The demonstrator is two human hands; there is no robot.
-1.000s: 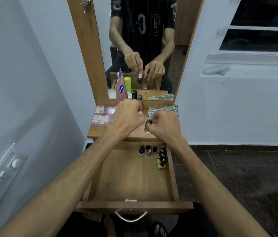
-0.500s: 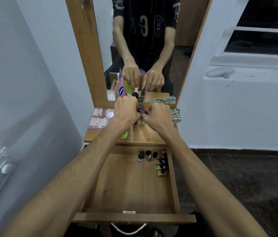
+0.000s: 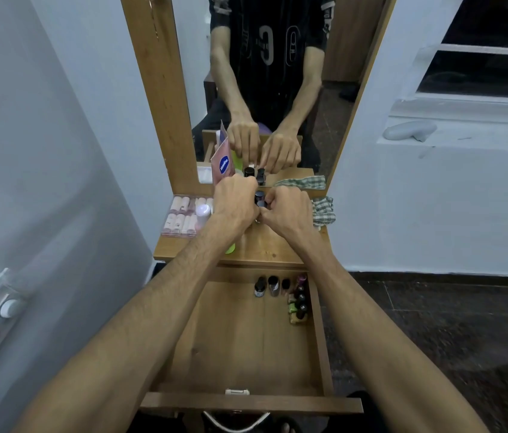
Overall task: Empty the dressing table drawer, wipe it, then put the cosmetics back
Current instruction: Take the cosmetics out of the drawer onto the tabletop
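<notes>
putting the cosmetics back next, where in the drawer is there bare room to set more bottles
Most of the drawer floor is bare: everything from the front wall up to the bottles, and the whole left side. It is crowded only at the back right corner, where dark-capped bottles line the back and nail polishes run along the right wall.

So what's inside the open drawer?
The drawer holds small bottles standing along its back edge and more little bottles down its right side. The rest shows bare wood, though both arms cover part of the left and right edges.
</notes>
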